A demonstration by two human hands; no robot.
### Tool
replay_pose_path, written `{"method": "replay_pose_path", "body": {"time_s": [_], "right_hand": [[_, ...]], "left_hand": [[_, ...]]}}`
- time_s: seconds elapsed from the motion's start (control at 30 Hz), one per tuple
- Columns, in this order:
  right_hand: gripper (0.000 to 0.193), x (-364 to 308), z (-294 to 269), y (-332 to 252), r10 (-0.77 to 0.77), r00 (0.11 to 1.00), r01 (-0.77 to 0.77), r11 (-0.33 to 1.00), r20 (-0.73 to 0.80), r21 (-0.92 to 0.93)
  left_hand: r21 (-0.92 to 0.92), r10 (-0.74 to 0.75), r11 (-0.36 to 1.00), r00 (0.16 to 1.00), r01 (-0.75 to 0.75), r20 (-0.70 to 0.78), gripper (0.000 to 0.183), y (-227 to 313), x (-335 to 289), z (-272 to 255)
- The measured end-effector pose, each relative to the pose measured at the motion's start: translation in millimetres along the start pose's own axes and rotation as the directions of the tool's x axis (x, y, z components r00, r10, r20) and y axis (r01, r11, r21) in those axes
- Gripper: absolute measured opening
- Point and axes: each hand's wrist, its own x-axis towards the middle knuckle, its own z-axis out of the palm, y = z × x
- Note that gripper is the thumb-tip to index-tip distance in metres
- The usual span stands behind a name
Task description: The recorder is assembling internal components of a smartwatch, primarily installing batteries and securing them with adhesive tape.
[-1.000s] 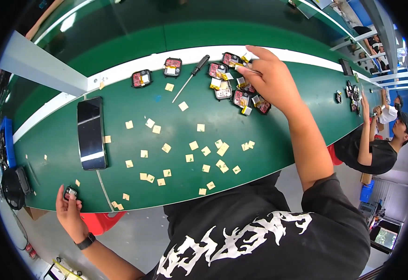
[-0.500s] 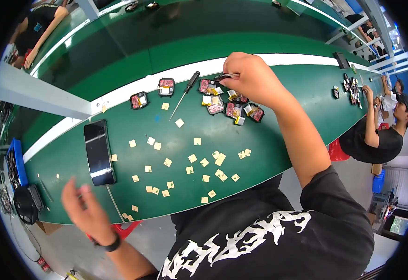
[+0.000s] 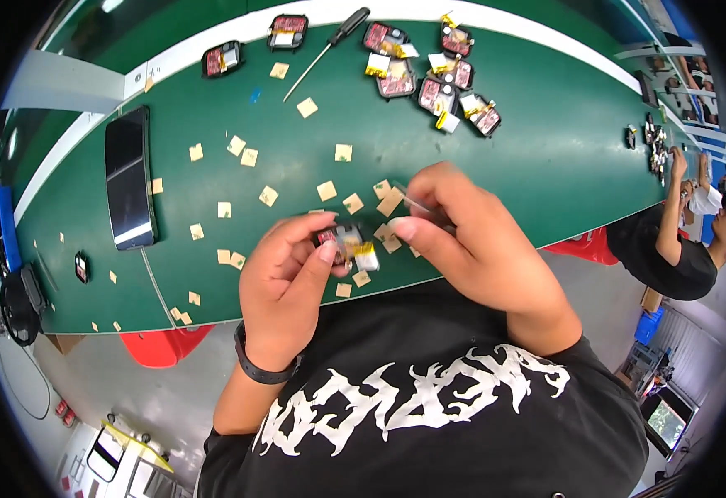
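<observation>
My left hand (image 3: 278, 278) pinches a small black watch case (image 3: 326, 237) by its side, near the table's front edge. Inside it a red circuit board shows, and a silver battery (image 3: 366, 259) with yellow tape hangs off its right side. Just to the right, my right hand (image 3: 475, 241) is closed around a thin metal tool (image 3: 415, 204), probably tweezers; its fingers partly hide the tool. The tool looks apart from the case. Pale square pads (image 3: 268, 196) lie scattered under and around both hands.
Several similar open cases (image 3: 396, 79) with batteries are grouped at the back, two more (image 3: 222, 60) back left. A screwdriver (image 3: 330, 51) lies between. At left are a black phone (image 3: 129, 178) and a lone case (image 3: 81, 266). Co-workers sit far right.
My right hand has come back from the case cluster toward me. My left hand has moved right from the table's left part and now grips a case. A lone case now lies at far left.
</observation>
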Motion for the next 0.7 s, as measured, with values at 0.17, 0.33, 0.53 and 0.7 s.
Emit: {"method": "replay_pose_path", "body": {"time_s": [0.17, 0.33, 0.53, 0.7], "right_hand": [[0.016, -17, 12, 1, -0.163, 0.982, 0.155, 0.983, -0.091, -0.095], [0.018, -17, 9, 2, -0.17, 0.981, 0.185, 0.961, 0.092, -0.205], [0.028, -21, 14, 1, -0.068, 0.998, 0.068, 0.998, 0.015, 0.01], [0.023, -19, 23, 16, -0.356, 0.901, 0.273, 0.909, -0.248, -0.316]], "left_hand": [[0.068, 0.106, 0.992, 0.994, -0.103, -0.035, 0.035, -8, -1, 10], [0.14, 0.277, 0.957, 0.947, -0.255, -0.165, 0.038, -19, -6, 21], [0.196, 0.273, 0.952, 0.939, -0.234, -0.209, 0.033, -21, -9, 22], [0.188, 0.288, 0.95, 0.93, -0.248, -0.228, 0.031, -23, -9, 23]]}}
